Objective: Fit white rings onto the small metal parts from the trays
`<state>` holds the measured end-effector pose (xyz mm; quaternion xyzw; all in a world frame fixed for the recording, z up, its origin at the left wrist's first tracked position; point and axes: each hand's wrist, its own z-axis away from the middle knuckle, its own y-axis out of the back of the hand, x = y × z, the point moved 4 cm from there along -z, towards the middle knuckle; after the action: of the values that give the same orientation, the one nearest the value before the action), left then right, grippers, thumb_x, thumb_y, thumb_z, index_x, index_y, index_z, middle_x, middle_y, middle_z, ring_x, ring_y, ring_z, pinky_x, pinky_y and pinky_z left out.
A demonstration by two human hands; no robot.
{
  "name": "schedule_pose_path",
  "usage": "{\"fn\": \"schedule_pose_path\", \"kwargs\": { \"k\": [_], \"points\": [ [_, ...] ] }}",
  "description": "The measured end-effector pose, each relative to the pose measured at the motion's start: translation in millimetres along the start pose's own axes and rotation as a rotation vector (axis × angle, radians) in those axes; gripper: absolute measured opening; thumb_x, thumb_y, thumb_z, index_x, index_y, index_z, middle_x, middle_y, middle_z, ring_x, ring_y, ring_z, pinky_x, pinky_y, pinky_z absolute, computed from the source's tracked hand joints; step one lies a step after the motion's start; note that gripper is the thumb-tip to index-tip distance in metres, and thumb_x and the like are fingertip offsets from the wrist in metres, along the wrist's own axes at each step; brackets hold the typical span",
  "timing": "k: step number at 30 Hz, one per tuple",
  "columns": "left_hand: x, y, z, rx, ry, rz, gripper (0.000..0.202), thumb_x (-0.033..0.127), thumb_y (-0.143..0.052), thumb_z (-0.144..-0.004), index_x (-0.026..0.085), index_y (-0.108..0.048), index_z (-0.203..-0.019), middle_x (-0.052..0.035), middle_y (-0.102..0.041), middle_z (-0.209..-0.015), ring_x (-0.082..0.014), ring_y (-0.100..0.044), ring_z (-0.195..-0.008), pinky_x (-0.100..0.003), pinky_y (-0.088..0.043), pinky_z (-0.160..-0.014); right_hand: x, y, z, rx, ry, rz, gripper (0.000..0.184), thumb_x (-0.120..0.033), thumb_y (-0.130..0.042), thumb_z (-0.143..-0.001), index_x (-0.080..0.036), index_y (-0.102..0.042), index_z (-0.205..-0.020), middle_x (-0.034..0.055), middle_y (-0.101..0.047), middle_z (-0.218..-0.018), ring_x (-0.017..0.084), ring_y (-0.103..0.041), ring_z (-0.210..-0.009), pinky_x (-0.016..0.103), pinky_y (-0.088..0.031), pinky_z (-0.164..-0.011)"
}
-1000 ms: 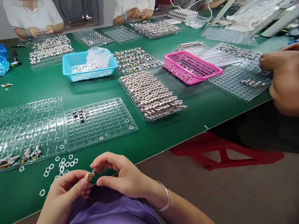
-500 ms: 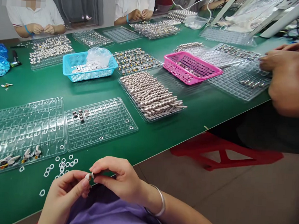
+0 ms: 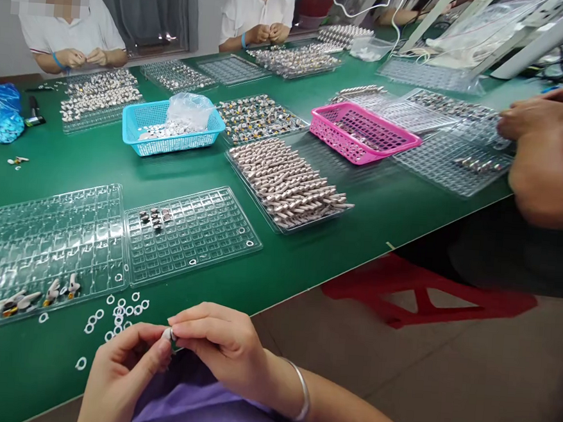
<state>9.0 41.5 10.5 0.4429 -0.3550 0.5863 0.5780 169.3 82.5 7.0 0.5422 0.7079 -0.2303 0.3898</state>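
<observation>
My left hand (image 3: 123, 364) pinches a small white earbud part (image 3: 167, 335) between thumb and fingertips, just above my lap at the table's edge. The fingers of my right hand (image 3: 222, 335) are closed on the same part from the right, their tips meeting those of my left hand. Most of the part is hidden by the fingers. Loose white rings (image 3: 118, 315) lie on the table just beyond my left hand. Behind them is a clear tray (image 3: 68, 222) with several white earbud pieces along its near edge. Beside it, another clear tray (image 3: 198, 231) holds a few small dark pieces.
A tray heaped with pale stems (image 3: 288, 186) stands beyond the trays. Farther back are a blue basket (image 3: 170, 142) and a pink basket (image 3: 363, 143). A co-worker's hands (image 3: 542, 139) are at the right; two people sit across. A red stool (image 3: 429, 298) is below the table.
My right fingers have closed in on the earbud part, narrowing the gap between the two hands' fingertips. The whole view has shifted slightly.
</observation>
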Motion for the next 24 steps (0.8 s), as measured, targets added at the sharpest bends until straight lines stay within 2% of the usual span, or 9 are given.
{"fn": "schedule_pose_path", "kwargs": {
  "k": [4, 9, 15, 20, 24],
  "points": [
    [-1.7, -2.4, 4.4, 0.094, 0.029, 0.061, 0.023, 0.038, -0.083, -0.066, 0.017, -0.077, -0.074, -0.0022, -0.069, -0.063, -0.0164, -0.06, -0.061, -0.023, -0.05, -0.058, 2.2, -1.8, 3.9, 0.056, -0.009, -0.02, 0.019, -0.011, -0.062, -0.09, -0.021, -0.072, -0.104, 0.008, -0.076, -0.096, 0.016, -0.073, -0.086, 0.025, -0.061, -0.077],
    [-5.1, -3.4, 2.6, 0.054, 0.025, 0.152, 0.024, 0.04, -0.084, -0.065, 0.018, -0.078, -0.073, -0.0024, -0.07, -0.06, -0.015, -0.061, -0.057, -0.021, -0.051, -0.055, 2.2, -2.0, 5.8, 0.073, -0.013, -0.028, 0.021, -0.01, -0.062, -0.089, -0.022, -0.071, -0.105, 0.0079, -0.076, -0.096, 0.016, -0.073, -0.086, 0.026, -0.061, -0.076],
    [-2.6, 0.7, 2.2, 0.027, -0.074, 0.001, 0.013, 0.033, -0.082, -0.068, 0.021, -0.08, -0.075, -0.0024, -0.073, -0.065, -0.016, -0.062, -0.06, -0.02, -0.052, -0.056, 0.4, -1.4, 5.5, 0.051, 0.044, 0.003, 0.024, -0.005, -0.062, -0.088, -0.02, -0.071, -0.105, 0.0095, -0.076, -0.097, 0.016, -0.073, -0.087, 0.026, -0.061, -0.076],
    [-1.6, 0.8, 3.0, -0.002, -0.068, -0.025, 0.011, 0.033, -0.079, -0.072, 0.022, -0.079, -0.076, -0.0023, -0.073, -0.067, -0.0163, -0.063, -0.061, -0.019, -0.052, -0.056, 0.0, -1.5, 5.6, 0.052, 0.05, -0.005, 0.025, -0.003, -0.063, -0.086, -0.018, -0.072, -0.104, 0.0114, -0.076, -0.097, 0.017, -0.072, -0.086, 0.026, -0.061, -0.076],
    [0.6, 0.9, 4.5, 0.008, -0.125, -0.098, 0.007, 0.029, -0.078, -0.074, 0.024, -0.079, -0.078, -0.0012, -0.074, -0.07, -0.0165, -0.065, -0.063, -0.019, -0.052, -0.057, -1.5, -1.3, 5.8, 0.042, 0.045, 0.005, 0.024, -0.004, -0.062, -0.088, -0.018, -0.072, -0.105, 0.0113, -0.076, -0.097, 0.017, -0.072, -0.086, 0.026, -0.062, -0.076]
  ]
}}
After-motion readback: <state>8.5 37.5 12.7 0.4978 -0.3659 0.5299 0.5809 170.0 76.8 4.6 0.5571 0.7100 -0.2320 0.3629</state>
